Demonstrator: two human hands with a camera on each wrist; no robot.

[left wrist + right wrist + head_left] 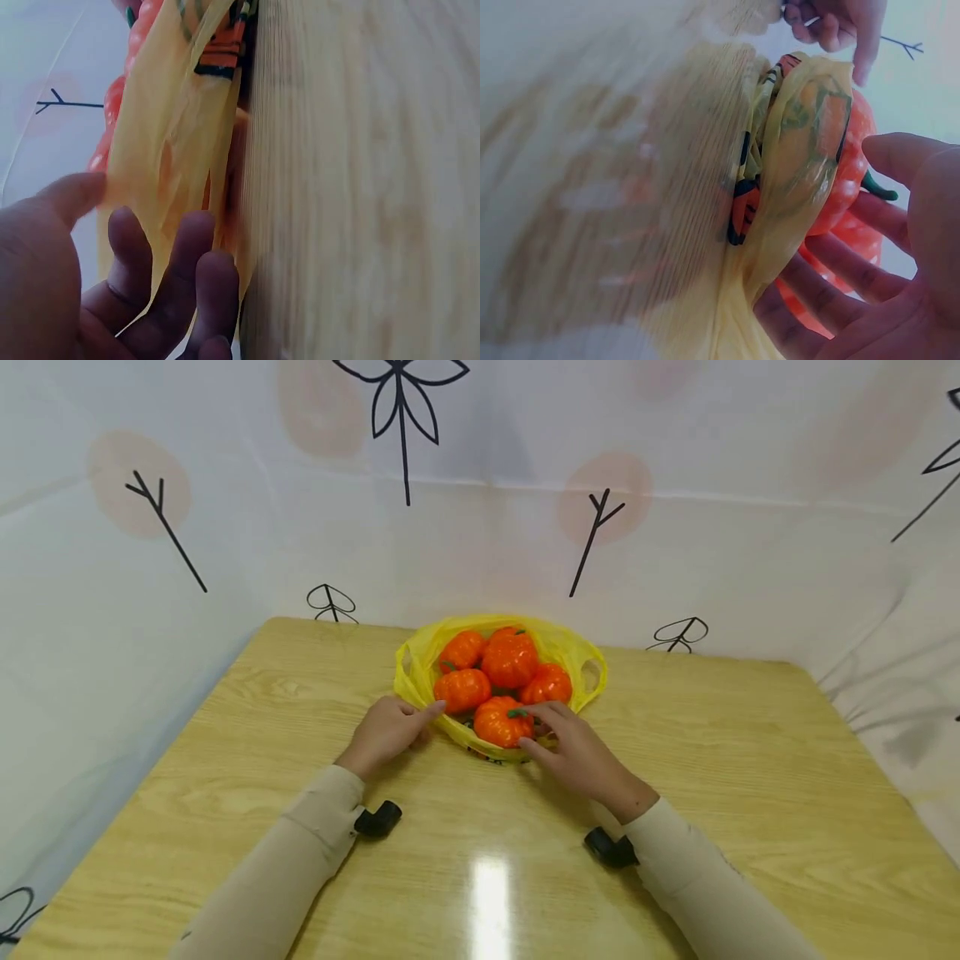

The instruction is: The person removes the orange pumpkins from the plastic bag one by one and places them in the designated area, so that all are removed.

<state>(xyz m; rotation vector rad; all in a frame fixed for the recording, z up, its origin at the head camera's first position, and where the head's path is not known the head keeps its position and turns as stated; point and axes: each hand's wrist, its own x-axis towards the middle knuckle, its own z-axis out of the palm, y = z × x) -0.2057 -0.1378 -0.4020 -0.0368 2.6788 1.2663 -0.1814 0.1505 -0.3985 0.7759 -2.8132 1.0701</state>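
A yellow plastic bag (426,652) lies spread around several small orange pumpkins with green stems. Its front side carries a printed pattern. My left hand (384,735) is at the bag's left front edge, thumb beside the rim and fingers loosely bent; in the left wrist view no bag is seen pinched between them. Around the right side of the front pumpkin (495,723) my right hand (581,756) spreads its thumb and fingers. The right wrist view shows those fingers (859,266) nearly straight against the bag and pumpkins. Whether the thumb touches the pumpkin is unclear.
Behind the front one sit other pumpkins (510,658) within the bag. The light wooden table (712,760) extends to both sides. A white patterned cloth (487,543) hangs along its back edge. Black fittings (380,819) are at both wrists.
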